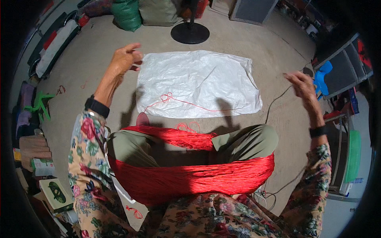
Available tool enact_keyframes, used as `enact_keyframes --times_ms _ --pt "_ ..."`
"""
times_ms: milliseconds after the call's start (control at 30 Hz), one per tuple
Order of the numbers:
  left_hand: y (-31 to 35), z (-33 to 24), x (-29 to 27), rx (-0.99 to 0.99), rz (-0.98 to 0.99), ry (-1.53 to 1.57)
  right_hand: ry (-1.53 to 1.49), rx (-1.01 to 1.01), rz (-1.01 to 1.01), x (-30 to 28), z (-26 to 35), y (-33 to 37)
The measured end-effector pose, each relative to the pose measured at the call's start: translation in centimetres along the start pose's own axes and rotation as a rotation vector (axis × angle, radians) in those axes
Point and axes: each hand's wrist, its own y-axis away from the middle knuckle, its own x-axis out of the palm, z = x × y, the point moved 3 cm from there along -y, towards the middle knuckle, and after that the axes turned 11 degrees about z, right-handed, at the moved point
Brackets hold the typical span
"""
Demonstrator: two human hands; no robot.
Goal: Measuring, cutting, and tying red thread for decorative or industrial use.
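A thick skein of red yarn (pixel 190 174) is looped around my bent knees, with its far strands (pixel 178 137) crossing between them. My left hand (pixel 126 60) is raised at the far left, beside the white sack; its fingers are bent and apart, with nothing visible in them. Out to the right, my right hand (pixel 302 85) is lifted with fingers curled together; anything they pinch is too small to make out. A thin red strand (pixel 194 104) with a tangled loop runs over the flat white woven sack (pixel 198 73) ahead of my knees.
A black round stand base (pixel 190 33) is beyond the sack, near a green stuffed bag (pixel 126 15). At the right are a blue plastic stool (pixel 322 77) and a metal rack. A dark cord (pixel 274 104) crosses the floor. Boxes (pixel 55 193) lie at the left.
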Motion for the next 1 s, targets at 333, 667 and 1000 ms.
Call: enact_keyframes --times_ms 333,667,1000 --pt "3.7 -5.2 14.4 0.251 0.673 0.546 -0.208 -0.341 0.479 16.0 12.4 -1.7" --pt "-4.6 16.7 15.3 0.163 0.678 -0.016 -0.543 -0.088 -0.376 7.5 -2.0 -5.6" --pt "-0.6 38.8 21.8 0.13 0.299 -0.51 -0.99 -0.227 -0.666 2.6 -9.4 -6.0"
